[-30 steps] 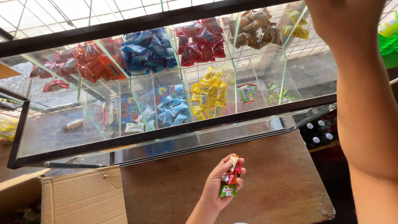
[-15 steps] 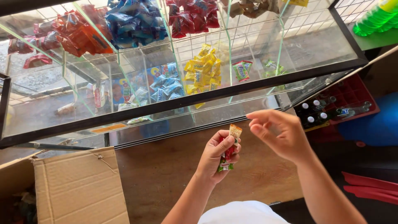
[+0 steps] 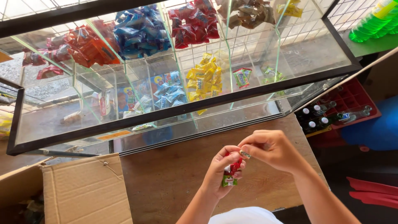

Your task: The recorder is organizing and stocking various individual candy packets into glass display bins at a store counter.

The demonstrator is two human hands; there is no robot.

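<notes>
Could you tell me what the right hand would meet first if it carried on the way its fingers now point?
The right hand points left at the red sweet packets in the left hand, apparently already touching them.

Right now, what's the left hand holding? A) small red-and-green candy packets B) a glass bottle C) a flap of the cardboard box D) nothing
A: the left hand is closed around small red-and-green candy packets, while the right hand pinches at their top over the wooden table.
</notes>
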